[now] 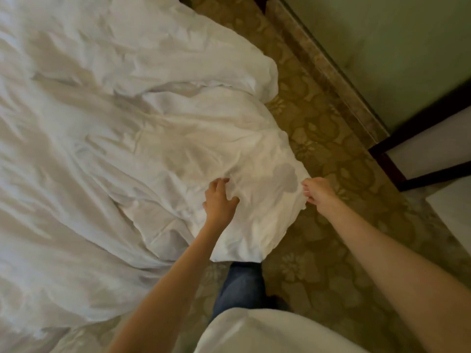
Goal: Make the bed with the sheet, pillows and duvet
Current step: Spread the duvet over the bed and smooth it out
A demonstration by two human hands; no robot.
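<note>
Brown carpet (pixel 326 154) with a flower pattern covers the floor on the right side of the room. Far right, a pale green wall (pixel 397 47) stands behind a dark wooden frame (pixel 387 161).

A big white duvet (pixel 114 123) lies crumpled over the bed and fills the left side. One puffy corner of it hangs over the bed edge, above the carpet.

The left hand (pixel 220 200) rests on top of this corner. Its fingers are bent and spread a little, pressing into the cloth, but not closed around a fold.

The right hand (pixel 318 192) is at the right edge of the same corner. Its fingers pinch the edge of the duvet.

A leg in blue jeans (pixel 242 286) stands near, just under the hanging corner. More white cloth (pixel 267 332) shows at the near bottom.
</note>
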